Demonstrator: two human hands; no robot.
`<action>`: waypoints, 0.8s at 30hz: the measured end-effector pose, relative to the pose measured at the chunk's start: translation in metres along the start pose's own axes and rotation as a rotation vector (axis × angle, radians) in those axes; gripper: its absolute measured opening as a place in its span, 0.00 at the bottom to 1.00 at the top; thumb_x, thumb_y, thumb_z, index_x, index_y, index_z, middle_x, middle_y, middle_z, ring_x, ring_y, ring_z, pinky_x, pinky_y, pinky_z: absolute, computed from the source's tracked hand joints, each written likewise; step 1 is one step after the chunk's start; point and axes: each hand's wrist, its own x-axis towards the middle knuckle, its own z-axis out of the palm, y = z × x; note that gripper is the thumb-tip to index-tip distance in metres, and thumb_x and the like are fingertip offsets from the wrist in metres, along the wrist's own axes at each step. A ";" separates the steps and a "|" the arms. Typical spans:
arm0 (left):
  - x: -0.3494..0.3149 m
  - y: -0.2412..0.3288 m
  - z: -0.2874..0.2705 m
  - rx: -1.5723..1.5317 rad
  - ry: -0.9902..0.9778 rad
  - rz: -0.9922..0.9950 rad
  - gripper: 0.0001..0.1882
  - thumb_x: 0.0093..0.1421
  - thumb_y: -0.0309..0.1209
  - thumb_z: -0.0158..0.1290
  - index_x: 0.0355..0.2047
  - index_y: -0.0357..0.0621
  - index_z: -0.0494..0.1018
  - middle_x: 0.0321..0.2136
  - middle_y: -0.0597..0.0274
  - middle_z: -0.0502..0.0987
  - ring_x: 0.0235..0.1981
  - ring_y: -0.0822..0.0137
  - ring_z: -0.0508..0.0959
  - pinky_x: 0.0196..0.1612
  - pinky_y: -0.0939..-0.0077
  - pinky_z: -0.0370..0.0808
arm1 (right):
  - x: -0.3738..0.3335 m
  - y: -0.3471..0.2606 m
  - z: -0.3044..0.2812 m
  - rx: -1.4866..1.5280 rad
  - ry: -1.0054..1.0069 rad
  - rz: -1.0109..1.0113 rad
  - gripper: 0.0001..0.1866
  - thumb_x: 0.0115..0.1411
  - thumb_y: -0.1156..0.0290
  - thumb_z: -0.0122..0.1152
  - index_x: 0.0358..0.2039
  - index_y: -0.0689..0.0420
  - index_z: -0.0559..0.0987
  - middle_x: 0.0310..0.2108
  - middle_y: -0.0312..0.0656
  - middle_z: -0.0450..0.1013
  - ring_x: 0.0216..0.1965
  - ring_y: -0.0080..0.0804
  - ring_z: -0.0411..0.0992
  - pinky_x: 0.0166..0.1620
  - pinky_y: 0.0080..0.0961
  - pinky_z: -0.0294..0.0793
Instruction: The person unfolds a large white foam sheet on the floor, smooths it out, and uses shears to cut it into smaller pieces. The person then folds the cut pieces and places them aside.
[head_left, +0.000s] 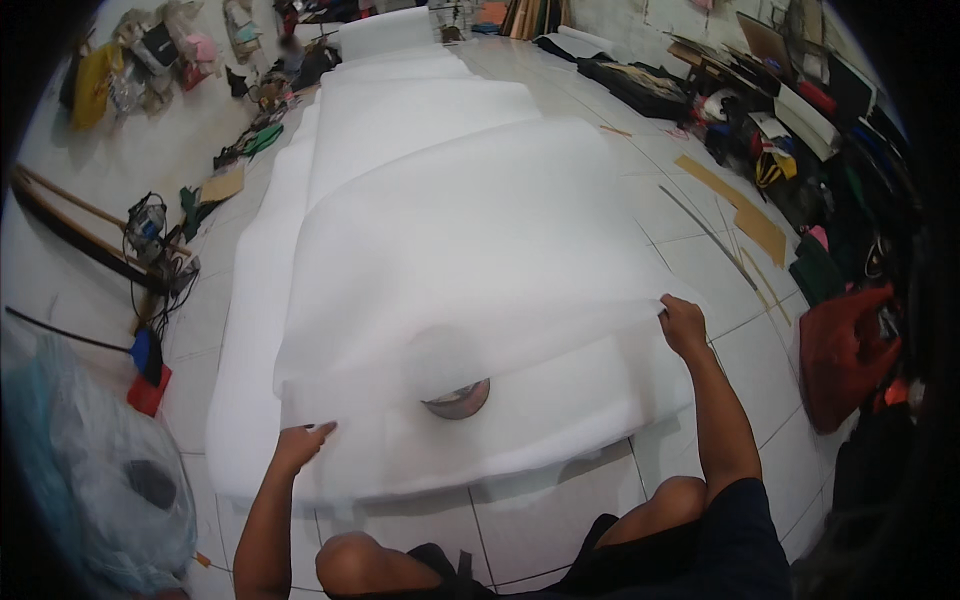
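Clamped on the sheet (450, 230), the right hand (683, 325) pinches its right edge and the left hand (303, 447) its near left corner, spread wide apparently to keep it taut; it lies over more white layers (255, 320) on the floor (555, 505), partly covering a round object (460, 403), perhaps a weight holding the layers flat

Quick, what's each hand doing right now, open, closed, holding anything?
Left hand: at the left edge of the white sheet; open or gripping, cannot be told.
Right hand: closed, pinching the white sheet's edge.
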 end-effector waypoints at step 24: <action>-0.064 0.070 -0.204 -0.633 1.108 0.997 0.23 0.69 0.35 0.54 0.54 0.24 0.71 0.49 0.44 0.78 0.48 0.58 0.79 0.53 0.71 0.74 | -0.038 0.008 0.034 0.021 -0.314 0.331 0.19 0.62 0.69 0.54 0.53 0.53 0.77 0.44 0.51 0.79 0.47 0.51 0.77 0.50 0.46 0.76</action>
